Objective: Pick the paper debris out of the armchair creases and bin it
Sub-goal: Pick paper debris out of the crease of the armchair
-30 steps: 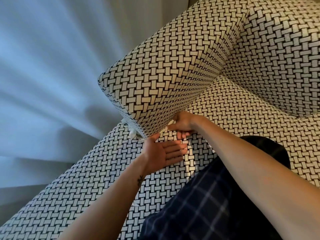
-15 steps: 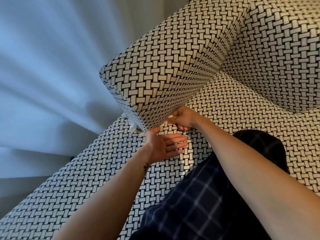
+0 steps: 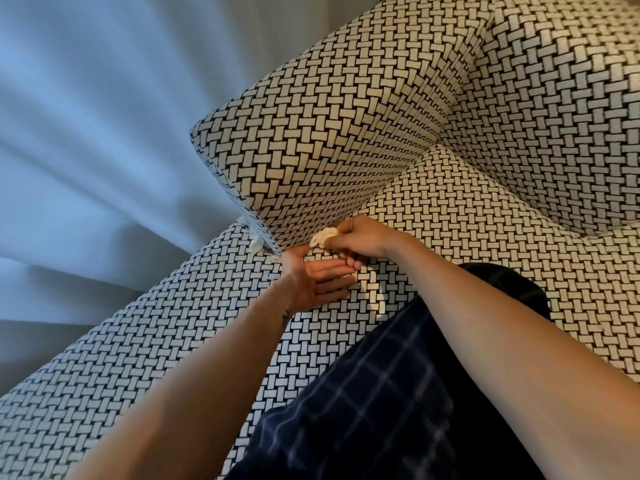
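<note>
We see a small crumpled piece of white paper point(image 3: 322, 238) at the lower edge of the armrest point(image 3: 329, 140), where it meets the seat cushion point(image 3: 173, 341), close to the front corner of the armrest. The right hand point(image 3: 360, 240) pinches this paper with the tips of its thumb and fingers, and its other fingers are curled downward. We cannot tell if the paper is fully out of the crease or partly inside it.

Just below, the left hand point(image 3: 317, 280) lies with the palm up and the fingers straight and relaxed, holding nothing. Its thumb touches the lower edge of the armrest, and the curled fingers of the right hand reach down to its fingertips.

More white paper scraps point(image 3: 257, 244) stick out of the same crease at the front corner of the armrest, to the left of both hands.

The armchair has a black and white woven pattern, and its backrest point(image 3: 554, 116) rises at the right. A leg in dark checked trousers point(image 3: 381, 393) rests on the seat near its front edge. Behind the armrest hangs a pale blue-grey curtain point(image 3: 86, 116).
</note>
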A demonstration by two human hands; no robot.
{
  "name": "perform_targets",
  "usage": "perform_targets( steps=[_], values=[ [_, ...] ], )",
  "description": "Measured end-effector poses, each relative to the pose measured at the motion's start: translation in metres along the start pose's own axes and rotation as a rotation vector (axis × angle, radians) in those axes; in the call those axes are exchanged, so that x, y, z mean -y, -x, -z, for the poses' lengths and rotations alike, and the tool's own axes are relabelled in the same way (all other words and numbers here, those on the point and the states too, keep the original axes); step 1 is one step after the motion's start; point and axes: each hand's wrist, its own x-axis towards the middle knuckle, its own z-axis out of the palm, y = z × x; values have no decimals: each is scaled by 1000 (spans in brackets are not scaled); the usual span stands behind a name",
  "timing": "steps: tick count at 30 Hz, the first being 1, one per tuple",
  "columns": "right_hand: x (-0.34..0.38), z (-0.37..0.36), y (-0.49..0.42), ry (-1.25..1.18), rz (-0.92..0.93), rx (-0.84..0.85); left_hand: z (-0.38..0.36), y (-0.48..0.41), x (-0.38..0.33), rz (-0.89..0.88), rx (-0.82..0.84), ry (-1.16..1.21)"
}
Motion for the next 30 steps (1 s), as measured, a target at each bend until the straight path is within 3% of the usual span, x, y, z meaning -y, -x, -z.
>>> perform_targets(
  steps=[2, 5, 13, 16, 20, 25, 30],
  values=[
    [2, 5, 4, 116, 15, 84, -3, 0, 1, -12, -22, 10],
    [-7, -6, 9, 300, 61, 48, -6, 0, 3, -30, -87, -31],
    [-17, -30, 22, 465, 132, 72, -18, 1, -4, 24, -200, -47],
    [-15, -34, 24, 475, 142, 45, -12, 2, -5, 21, -145, -40],
    [-20, -31, 23, 270, 126, 13, 1, -10, 1, -31, -44, -67],
    [-13, -49, 24, 402, 148, -171, 8, -7, 4, -69, 65, -86],
    [-13, -50, 31, 346, 89, -139, 12, -6, 15, -182, 108, -146]
  ],
)
